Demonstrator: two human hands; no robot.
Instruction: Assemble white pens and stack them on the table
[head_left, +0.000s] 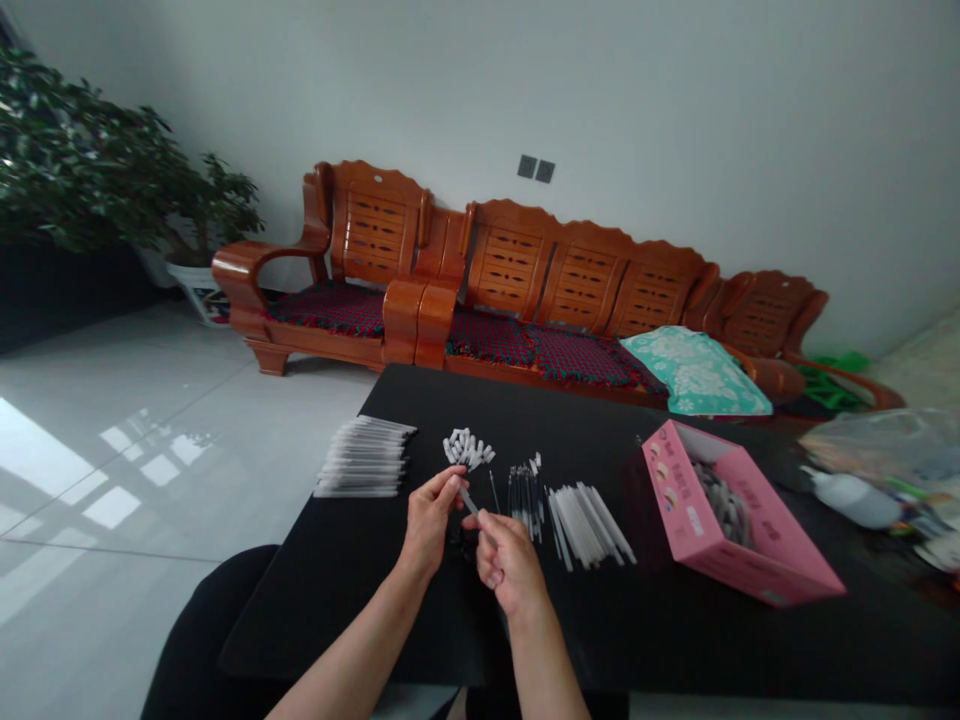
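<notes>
Over black table (645,640): left hand (431,518), right hand (511,562) holding pale tube (469,502).

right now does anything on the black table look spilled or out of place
I see no spill. Slightly odd: one thin dark rod lies alone, left of the bunched dark rods.

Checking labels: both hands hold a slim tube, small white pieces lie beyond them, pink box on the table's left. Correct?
One slip: the head view shows the pink box on the right of the table. The rest holds: left hand and right hand on the slim tube, small white pieces beyond.
</notes>
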